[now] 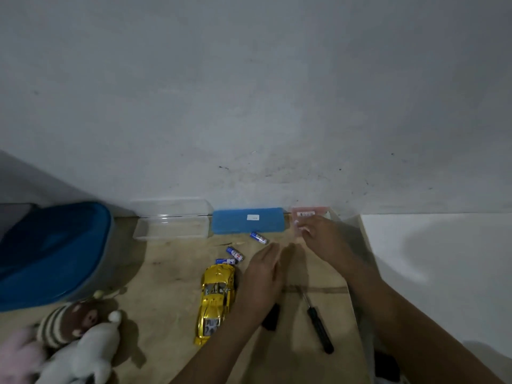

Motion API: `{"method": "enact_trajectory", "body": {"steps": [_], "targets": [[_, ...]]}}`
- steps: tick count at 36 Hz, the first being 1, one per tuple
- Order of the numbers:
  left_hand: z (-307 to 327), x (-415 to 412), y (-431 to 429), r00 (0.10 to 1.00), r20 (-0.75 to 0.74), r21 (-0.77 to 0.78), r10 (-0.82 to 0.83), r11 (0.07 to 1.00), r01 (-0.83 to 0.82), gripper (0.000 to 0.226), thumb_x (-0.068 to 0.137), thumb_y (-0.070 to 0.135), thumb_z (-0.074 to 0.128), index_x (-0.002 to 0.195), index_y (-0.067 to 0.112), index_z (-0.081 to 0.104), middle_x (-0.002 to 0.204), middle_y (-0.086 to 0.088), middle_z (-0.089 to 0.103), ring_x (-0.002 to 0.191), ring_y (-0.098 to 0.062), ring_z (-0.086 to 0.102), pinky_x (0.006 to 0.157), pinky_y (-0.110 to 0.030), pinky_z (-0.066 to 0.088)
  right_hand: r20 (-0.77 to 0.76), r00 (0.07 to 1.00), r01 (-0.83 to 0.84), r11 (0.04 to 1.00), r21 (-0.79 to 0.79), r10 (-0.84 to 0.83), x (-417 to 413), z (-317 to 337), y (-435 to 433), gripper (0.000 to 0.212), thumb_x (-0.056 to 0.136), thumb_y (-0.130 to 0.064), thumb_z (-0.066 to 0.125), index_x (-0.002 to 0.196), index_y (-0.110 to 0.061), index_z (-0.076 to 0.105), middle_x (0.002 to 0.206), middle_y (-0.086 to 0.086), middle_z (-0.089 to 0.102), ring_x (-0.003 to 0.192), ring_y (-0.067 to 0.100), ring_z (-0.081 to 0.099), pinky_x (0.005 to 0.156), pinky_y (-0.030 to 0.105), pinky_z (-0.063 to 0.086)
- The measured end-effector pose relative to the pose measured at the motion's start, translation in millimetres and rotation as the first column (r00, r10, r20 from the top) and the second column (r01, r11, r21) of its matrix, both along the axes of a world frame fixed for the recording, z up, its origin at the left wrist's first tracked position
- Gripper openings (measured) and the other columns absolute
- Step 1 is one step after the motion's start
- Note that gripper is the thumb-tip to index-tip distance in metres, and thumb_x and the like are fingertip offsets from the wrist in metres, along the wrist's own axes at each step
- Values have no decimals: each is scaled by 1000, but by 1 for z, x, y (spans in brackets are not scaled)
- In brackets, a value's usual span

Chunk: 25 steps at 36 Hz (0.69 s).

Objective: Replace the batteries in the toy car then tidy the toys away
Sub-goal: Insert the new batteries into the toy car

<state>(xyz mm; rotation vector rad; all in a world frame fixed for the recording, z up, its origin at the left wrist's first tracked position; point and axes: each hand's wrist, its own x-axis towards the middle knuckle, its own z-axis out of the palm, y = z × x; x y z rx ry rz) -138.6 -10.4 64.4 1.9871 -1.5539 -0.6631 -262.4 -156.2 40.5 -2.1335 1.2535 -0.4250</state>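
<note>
seemingly mid battery swap: the right hand (318,236) pinches a pink packet (309,211), blur hiding how firmly; the left hand (261,275) hangs flat, fingers straight, holding nothing. loose batteries (235,253) lie just left of it, the toy car (216,300) beside its wrist. next, likely: free fresh cells carefully.

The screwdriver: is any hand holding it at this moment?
No, the screwdriver lies free and untouched on the floor.

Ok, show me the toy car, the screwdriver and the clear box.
toy car (217,300): head view, on its roof.
screwdriver (320,329): head view, middle of its black handle.
clear box (171,227): head view, its bare floor.
</note>
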Motion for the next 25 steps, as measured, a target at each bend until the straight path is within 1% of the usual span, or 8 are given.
{"method": "enact_trajectory", "body": {"steps": [3, 4, 8, 12, 16, 19, 22, 25], "targets": [[-8, 20, 31, 947, 306, 67, 99, 990, -125, 41, 82, 21, 54, 121, 8, 62, 123, -8, 63, 110, -29, 62, 85, -35, 53, 7, 998, -68, 997, 24, 68, 25, 8, 20, 24, 85, -1, 54, 102, -8, 70, 104, 7, 70, 95, 20, 63, 84, 23, 45], [-10, 24, 41, 924, 358, 76, 136, 982, -174, 44, 80, 25, 53, 118, 8, 64, 120, -10, 64, 107, -32, 63, 80, -38, 55, 6, 995, -99, 994, 46, 99, 35, 6, 27, 24, 84, -2, 53, 100, -9, 70, 103, 8, 70, 94, 21, 63, 83, 25, 46], [-15, 22, 81, 886, 448, 313, 116, 909, -277, 68, 92, 46, 48, 147, 12, 27, 152, -14, 28, 139, -35, 28, 102, -45, 39, -29, 972, -230, 965, 123, 235, 71, 1, 54, 32, 88, -7, 50, 115, -14, 64, 123, 6, 62, 109, 21, 58, 93, 29, 43], [-24, 27, 89, 840, 541, 375, 36, 884, -279, 88, 44, 59, 84, 115, 11, 67, 117, -19, 64, 100, -38, 64, 60, -45, 54, -131, 884, -420, 886, 196, 449, 97, -8, 64, 42, 92, -5, 44, 133, -14, 50, 138, 9, 42, 130, 26, 36, 109, 33, 28], [-25, 29, 78, 838, 541, 388, 68, 864, -321, 92, 77, 57, 63, 149, 16, 23, 152, -22, 24, 132, -43, 35, 89, -50, 45, -181, 875, -418, 890, 183, 449, 110, -22, 62, 42, 91, -6, 46, 131, -16, 52, 141, 10, 38, 131, 26, 37, 111, 34, 28], [-26, 37, 79, 832, 549, 405, 78, 846, -346, 96, 70, 55, 69, 148, 18, 27, 145, -25, 36, 113, -40, 53, 76, -44, 50, -254, 856, -434, 893, 122, 451, 114, -29, 62, 38, 91, -11, 50, 128, -17, 56, 136, 9, 43, 127, 26, 39, 108, 37, 30], [-30, 44, 82, 876, 481, 444, 40, 850, -283, 88, 86, 40, 59, 150, 19, 1, 151, -25, 12, 122, -40, 40, 93, -44, 41, -281, 883, -376, 925, 55, 375, 118, -33, 65, 31, 89, -9, 53, 118, -16, 62, 127, 8, 49, 118, 25, 45, 100, 36, 36], [-24, 59, 82, 921, 380, 457, 87, 848, -268, 94, 81, 38, 67, 149, 24, 3, 146, -19, 16, 120, -38, 39, 94, -44, 41, -226, 939, -260, 965, 26, 259, 120, -37, 71, 24, 87, -2, 54, 100, -15, 68, 110, 8, 52, 104, 25, 50, 89, 34, 41]]}}
